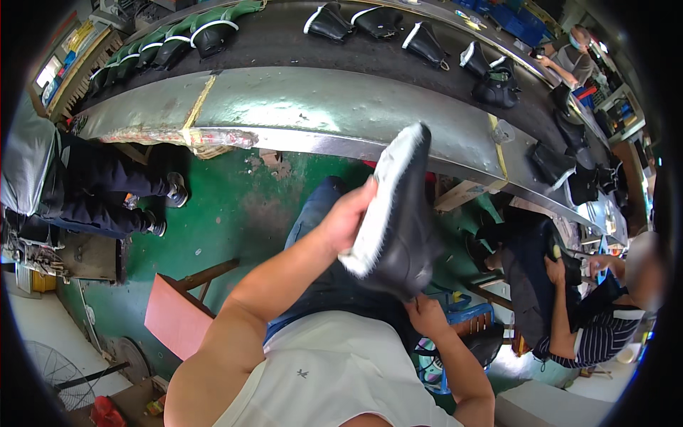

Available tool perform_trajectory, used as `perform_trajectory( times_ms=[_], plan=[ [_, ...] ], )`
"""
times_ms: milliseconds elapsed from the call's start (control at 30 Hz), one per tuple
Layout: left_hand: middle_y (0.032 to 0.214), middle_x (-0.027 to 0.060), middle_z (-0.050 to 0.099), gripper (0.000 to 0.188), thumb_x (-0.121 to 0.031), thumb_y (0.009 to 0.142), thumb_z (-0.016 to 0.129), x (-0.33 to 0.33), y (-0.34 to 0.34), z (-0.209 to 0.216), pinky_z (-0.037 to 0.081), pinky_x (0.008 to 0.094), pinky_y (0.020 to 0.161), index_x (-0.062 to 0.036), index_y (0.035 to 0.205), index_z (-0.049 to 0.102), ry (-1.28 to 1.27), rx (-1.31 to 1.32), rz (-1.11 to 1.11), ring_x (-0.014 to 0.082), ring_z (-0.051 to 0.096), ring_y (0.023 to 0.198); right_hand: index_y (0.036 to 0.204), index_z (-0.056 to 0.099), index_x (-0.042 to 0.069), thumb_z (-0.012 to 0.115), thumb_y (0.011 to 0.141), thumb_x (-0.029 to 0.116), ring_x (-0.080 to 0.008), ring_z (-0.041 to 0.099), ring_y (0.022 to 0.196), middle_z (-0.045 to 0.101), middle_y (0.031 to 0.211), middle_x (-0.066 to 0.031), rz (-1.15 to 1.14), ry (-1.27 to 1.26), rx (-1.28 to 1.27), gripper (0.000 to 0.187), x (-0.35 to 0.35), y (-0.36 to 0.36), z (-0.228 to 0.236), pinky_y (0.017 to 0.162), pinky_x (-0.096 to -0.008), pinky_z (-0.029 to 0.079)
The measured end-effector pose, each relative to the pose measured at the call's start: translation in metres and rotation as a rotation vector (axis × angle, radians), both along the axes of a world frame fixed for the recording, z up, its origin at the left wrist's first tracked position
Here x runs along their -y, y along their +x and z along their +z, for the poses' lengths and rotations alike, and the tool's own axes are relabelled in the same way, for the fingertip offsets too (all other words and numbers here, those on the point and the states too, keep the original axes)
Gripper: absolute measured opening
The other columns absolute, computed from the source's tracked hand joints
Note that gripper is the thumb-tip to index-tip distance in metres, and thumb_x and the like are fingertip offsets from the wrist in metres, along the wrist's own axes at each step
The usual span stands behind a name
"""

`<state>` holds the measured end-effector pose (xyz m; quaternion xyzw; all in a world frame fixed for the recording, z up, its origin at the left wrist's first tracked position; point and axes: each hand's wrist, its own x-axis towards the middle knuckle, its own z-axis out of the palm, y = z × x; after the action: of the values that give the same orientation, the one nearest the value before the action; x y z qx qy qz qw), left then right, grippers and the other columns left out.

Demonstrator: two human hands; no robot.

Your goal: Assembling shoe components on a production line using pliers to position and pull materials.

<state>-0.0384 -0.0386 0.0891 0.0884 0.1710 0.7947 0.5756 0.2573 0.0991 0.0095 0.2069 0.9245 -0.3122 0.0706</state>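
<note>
Black boot (410, 228) is slanting in mid-air in front of the long metal workbench (341, 107), where other dark boots (425, 47) are lying. Its white fleece lining (378, 217) is facing left. The left hand (348, 217) is gripping the boot by that fleece, fingers curling tight on the edge. The right hand (427, 317) is bending its fingers inward at the boot's lower end; I cannot tell whether they are pinching it.

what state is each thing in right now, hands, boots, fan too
black boot, held tilted, white fleece lining showing
left hand, closed on the fleece edge
right hand, fingers curled at the boot's lower end, grip unclear
boots at the bench's left end, lying in a close row
fan, spinning or not can't be told
</note>
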Motion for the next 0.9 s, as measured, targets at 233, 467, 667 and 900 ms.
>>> perform_trajectory(
  times_ms=[233, 467, 667, 900],
  plan=[
    [0.136, 0.0103, 0.062, 0.058, -0.053, 0.107, 0.037, -0.011, -0.021, 0.016, 0.049, 0.0483, 0.105, -0.0101, 0.143, 0.052, -0.065, 0.055, 0.036, 0.0266, 0.061, 0.123, 0.115, 0.068, 0.002, 0.074, 0.087, 0.031, -0.0362, 0.064, 0.107, 0.064, 0.120, -0.0176, 0.239, 0.330, -0.147, 0.041, 0.019, -0.017, 0.052, 0.086, -0.0448, 0.056],
    [0.132, 0.0113, 0.064, 0.058, -0.056, 0.105, 0.040, -0.020, -0.013, 0.028, 0.050, 0.0469, 0.104, -0.0102, 0.137, 0.056, -0.051, 0.178, 0.055, 0.0274, 0.063, 0.119, 0.116, 0.066, 0.000, 0.070, 0.091, 0.024, -0.0387, 0.064, 0.110, 0.063, 0.123, -0.0191, 0.202, 0.251, -0.311, 0.034, -0.003, -0.063, 0.086, 0.093, -0.0439, 0.053],
    [0.127, 0.0166, 0.066, 0.063, -0.058, 0.105, 0.037, -0.019, -0.016, 0.034, 0.051, 0.0483, 0.103, -0.0061, 0.137, 0.055, -0.005, 0.171, 0.006, 0.0335, 0.065, 0.114, 0.125, 0.060, 0.001, 0.064, 0.097, 0.022, -0.0362, 0.062, 0.116, 0.061, 0.128, -0.0201, 0.157, 0.091, -0.653, 0.035, -0.023, -0.115, 0.108, 0.095, -0.0422, 0.052],
    [0.143, 0.0123, 0.057, 0.066, -0.059, 0.105, 0.037, 0.004, 0.041, -0.005, 0.044, 0.0426, 0.112, -0.0086, 0.148, 0.046, -0.331, -0.063, 0.088, 0.0249, 0.057, 0.130, 0.152, 0.037, 0.000, 0.036, 0.108, 0.049, -0.0249, 0.048, 0.136, 0.048, 0.149, -0.0145, -0.116, -1.149, -0.850, 0.066, -0.005, -0.166, 0.053, 0.115, -0.0372, 0.036]
  ],
)
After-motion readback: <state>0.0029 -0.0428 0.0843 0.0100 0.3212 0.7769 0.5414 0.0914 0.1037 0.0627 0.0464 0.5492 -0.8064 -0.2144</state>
